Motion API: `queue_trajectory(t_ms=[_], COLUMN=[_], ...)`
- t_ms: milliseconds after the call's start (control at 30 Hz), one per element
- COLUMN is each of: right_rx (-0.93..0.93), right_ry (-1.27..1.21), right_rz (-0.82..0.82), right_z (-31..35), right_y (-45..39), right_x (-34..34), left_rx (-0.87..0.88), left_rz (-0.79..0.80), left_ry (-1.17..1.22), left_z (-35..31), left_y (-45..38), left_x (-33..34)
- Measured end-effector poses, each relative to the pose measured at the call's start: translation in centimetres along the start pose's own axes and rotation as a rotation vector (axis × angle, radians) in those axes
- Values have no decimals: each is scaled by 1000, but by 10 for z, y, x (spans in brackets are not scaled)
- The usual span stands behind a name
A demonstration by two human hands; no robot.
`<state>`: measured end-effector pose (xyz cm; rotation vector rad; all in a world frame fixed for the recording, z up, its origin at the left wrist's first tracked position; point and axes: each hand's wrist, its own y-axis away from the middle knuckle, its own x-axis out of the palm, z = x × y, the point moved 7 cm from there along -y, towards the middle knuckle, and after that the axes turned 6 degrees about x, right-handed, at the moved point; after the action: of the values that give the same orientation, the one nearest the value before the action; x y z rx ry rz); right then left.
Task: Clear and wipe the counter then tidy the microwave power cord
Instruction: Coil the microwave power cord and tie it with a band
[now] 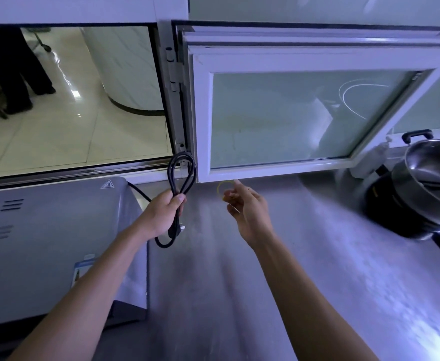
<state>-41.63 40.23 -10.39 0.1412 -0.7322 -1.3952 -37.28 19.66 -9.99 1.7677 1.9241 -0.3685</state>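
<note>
The left hand [161, 217] has its grip closed around a folded bundle of the black power cord [181, 175], fingers and thumb wrapped round the middle of the loops. The loops stand up above the fist in front of the window frame, while the plug [180, 227] hangs just below the hand with a short curl of cord beneath it. One strand of the cord runs from the hand back to the rear of the microwave [49, 246], which sits on the left of the steel bench [304, 256]. The right hand [250, 209] hovers over the bench just beside the left, its grip spread, with the forefinger pointing toward the lower edge of the open window sash [291, 110]. A thin yellow rubber band [224, 187] shows at the fingertips; whether the fingers touch it or it lies on the bench cannot be told. At the far right stands a steel pot [432, 183].
</note>
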Motion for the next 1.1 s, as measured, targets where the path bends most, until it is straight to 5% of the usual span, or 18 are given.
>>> queue_trajectory(t_ms=[1100], right_rx=[-114], right_ry=[8], right_rz=[80], right_z=[2], right_y=[13], right_x=[0], left_rx=[-119], left_rz=[27], left_ry=[203], left_z=[16], left_y=[4], left_x=[9])
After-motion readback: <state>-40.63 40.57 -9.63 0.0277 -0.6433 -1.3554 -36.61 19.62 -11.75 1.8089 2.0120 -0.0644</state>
